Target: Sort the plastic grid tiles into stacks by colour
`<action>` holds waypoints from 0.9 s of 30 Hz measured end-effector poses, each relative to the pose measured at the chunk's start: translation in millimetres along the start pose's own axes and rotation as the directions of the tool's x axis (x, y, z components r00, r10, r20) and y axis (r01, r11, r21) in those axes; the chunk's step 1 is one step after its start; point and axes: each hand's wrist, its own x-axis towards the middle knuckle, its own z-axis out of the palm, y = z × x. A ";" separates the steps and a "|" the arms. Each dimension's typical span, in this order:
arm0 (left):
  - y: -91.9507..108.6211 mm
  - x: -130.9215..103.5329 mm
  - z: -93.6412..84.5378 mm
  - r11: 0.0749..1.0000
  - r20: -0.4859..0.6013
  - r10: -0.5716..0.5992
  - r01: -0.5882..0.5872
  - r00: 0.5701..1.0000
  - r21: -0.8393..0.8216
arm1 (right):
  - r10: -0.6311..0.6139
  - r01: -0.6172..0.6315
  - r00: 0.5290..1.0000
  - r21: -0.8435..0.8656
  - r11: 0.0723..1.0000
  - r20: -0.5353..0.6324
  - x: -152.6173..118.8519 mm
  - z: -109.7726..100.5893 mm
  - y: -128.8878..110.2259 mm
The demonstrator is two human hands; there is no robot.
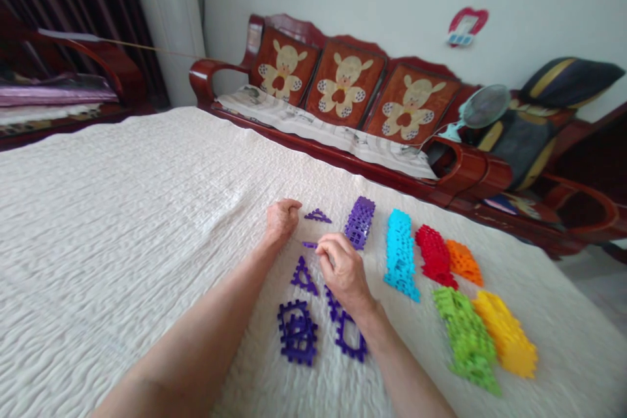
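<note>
My left hand [283, 217] is closed, its fingers curled just left of a purple toothed triangle [318, 215]; whatever may be inside it is hidden. A thin purple plastic piece [309, 245], seen nearly edge-on, meets the fingertips of my right hand [343, 268], which is pinched closed on it. Below lies another purple triangle [304, 275] with a cut-out centre. Nearer to me are overlapping purple square frames [298, 333] and another purple frame [351, 337], partly under my right wrist. A purple stack of interlocking building pieces [360, 222] lies beyond my right hand.
Rightward on the white quilted cover [147, 209] lie sorted stacks: light blue [400, 255], red [435, 255], orange [464, 262], green [465, 339] and yellow [504, 333]. Behind stand a wooden sofa [304, 137] with bear cushions and a small fan [484, 106].
</note>
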 end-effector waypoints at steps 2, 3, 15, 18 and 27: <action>-0.1 -0.1 0.0 1.000 0.003 0.007 -0.007 1.000 0.006 | 0.004 0.002 0.994 -0.056 0.998 0.109 -0.7 -5.9 10.9; -0.3 -0.2 0.0 1.000 0.005 0.011 -0.011 1.000 0.006 | 0.011 -0.002 0.985 -0.055 0.998 0.170 -0.5 -9.9 13.8; 1.7 -1.3 -1.3 1.000 0.025 -0.002 0.002 1.000 0.012 | 0.144 -0.103 0.959 -0.174 0.979 0.244 -2.2 -11.5 17.7; 1.3 -1.1 -1.0 1.000 0.027 0.005 -0.006 1.000 0.017 | 0.161 -0.098 0.957 -0.250 0.963 0.243 -4.7 -1.8 11.6; -4.1 -0.1 3.0 0.998 0.029 0.038 -0.040 0.999 0.047 | 0.287 -0.252 0.934 -0.178 0.951 0.213 0.2 3.3 6.8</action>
